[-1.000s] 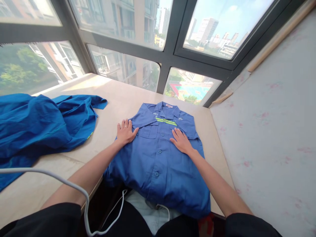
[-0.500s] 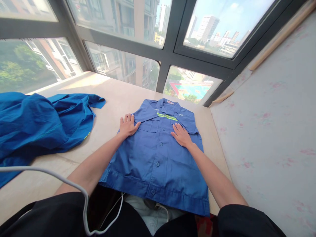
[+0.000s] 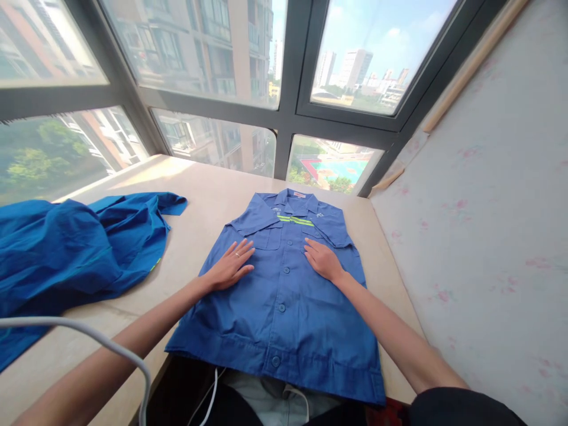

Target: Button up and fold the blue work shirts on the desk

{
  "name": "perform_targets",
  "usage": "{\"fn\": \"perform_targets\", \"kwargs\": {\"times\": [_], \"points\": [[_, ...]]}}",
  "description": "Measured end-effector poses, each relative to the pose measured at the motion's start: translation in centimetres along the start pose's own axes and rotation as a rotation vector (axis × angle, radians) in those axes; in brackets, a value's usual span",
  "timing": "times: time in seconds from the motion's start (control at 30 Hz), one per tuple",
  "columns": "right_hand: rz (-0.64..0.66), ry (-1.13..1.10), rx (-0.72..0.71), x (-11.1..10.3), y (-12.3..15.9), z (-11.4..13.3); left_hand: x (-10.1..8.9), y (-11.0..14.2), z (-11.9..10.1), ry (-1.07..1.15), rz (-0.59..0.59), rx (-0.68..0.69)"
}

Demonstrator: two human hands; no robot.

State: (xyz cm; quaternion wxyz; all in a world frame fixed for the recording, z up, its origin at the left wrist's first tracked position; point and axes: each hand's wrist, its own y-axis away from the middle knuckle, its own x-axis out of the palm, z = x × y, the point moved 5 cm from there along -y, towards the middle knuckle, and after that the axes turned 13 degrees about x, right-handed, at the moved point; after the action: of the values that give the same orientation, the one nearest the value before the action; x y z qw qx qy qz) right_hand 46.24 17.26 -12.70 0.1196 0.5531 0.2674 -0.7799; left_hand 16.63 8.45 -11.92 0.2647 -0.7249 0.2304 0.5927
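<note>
A blue short-sleeved work shirt point(image 3: 261, 296) lies front side up, its collar toward the window and its hem hanging a little over the near edge. Both sleeves are folded inward across the chest, over the yellow-green stripe. My left hand point(image 3: 229, 266), with a ring on one finger, rests flat on the shirt's left half, below the chest pocket, fingers spread. On the other side my right hand point(image 3: 323, 260) lies flat below the folded right sleeve, its fingers stretched out. Neither hand grips the cloth.
The pale ledge point(image 3: 213, 177) carries the shirt. A second, crumpled blue garment point(image 3: 84, 248) lies at the left. A white cable point(image 3: 106, 342) runs across the lower left. Grey-framed windows stand behind, and a flowered wall point(image 3: 479, 236) borders the right.
My left hand has moved from the shirt's left edge by the sleeve inward and nearer to me. My right hand has shifted slightly toward me. The camera view has tilted upward.
</note>
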Motion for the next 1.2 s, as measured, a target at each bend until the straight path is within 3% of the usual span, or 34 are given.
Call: {"fn": "perform_targets", "kwargs": {"times": [0.23,0.4,0.53,0.67,0.97,1.2], "points": [[0.028,-0.054,-0.102,-2.5,6.4,6.4,-0.4,3.9,-10.9,0.075,0.112,0.273],[0.179,-0.083,-0.143,-3.7,13.3,8.0,-0.3,6.1,-14.8,0.136,0.252,0.359],[0.215,-0.129,-0.099,-4.2,17.8,7.4,1.4,7.4,-15.2,0.094,0.276,0.299],[0.222,-0.161,-0.052,-4.0,19.6,6.8,2.4,7.6,-14.9,0.023,0.214,0.293],[0.286,-0.195,0.042,-3.5,19.5,6.5,0.8,6.1,-15.3,0.092,0.135,0.284],[0.338,-0.134,0.009,-4.7,21.7,7.9,0.2,7.0,-15.1,0.121,0.057,0.244]]}}
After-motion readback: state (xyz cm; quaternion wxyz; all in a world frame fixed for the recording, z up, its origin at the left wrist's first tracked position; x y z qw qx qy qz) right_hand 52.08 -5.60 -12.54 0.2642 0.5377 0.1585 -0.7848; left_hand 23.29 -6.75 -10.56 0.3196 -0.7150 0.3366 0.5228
